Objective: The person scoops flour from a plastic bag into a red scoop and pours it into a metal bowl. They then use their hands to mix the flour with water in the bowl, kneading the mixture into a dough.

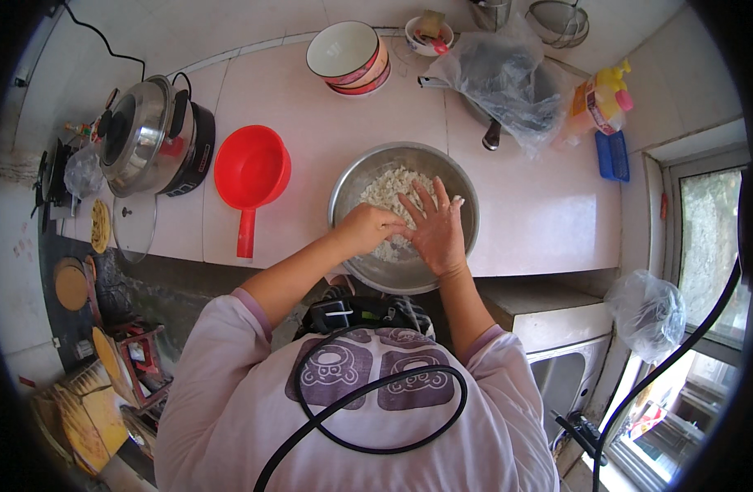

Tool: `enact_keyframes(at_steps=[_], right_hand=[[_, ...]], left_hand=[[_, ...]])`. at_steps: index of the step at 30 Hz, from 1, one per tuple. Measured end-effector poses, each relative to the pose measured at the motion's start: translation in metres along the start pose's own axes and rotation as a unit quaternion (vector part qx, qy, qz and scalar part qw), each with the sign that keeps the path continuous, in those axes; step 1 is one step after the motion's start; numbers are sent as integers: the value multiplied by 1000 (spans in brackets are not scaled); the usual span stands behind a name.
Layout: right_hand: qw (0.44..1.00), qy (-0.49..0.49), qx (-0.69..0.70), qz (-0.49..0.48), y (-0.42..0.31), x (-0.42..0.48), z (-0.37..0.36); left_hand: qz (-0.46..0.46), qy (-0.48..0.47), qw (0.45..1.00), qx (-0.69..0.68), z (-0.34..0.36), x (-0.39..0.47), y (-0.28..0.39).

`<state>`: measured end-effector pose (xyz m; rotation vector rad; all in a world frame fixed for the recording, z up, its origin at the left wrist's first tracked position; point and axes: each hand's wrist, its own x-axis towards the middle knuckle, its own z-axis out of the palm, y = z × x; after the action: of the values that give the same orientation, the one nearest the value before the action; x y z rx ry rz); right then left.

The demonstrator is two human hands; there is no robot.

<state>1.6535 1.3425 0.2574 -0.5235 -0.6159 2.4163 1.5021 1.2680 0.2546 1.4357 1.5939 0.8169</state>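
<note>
A wide stainless steel bowl (407,283) stands at the counter's front edge, with crumbly white dough (389,187) in it. Over the dough my right hand (437,230) is spread, palm up, with bits of dough stuck on its fingers. My left hand (367,229) is curled, and its fingertips touch the right palm near the base of the thumb or fingers; whether they pinch any dough cannot be told. To the left of the bowl lies a red plastic dipper (253,166), its handle towards me.
Stacked enamel bowls (342,52) and a small bowl (429,37) stand at the back. A pan under a plastic bag (505,74), bottles (601,101) and a blue basket (611,157) are at right. An electric pot (146,141) and a glass lid (135,227) are at left.
</note>
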Motion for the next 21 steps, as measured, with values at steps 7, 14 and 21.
enact_keyframes(at_steps=[7, 14, 21], right_hand=[[999, 15, 36, -29, 6, -11, -6], [999, -20, -14, -30, 13, -6, -9], [994, -33, -103, -23, 13, -8, -6]], left_hand=[[-93, 66, 993, 17, -3, 4, -7], [-105, -63, 975, -185, 5, 1, -6], [-149, -2, 983, -103, 7, 0, -10]])
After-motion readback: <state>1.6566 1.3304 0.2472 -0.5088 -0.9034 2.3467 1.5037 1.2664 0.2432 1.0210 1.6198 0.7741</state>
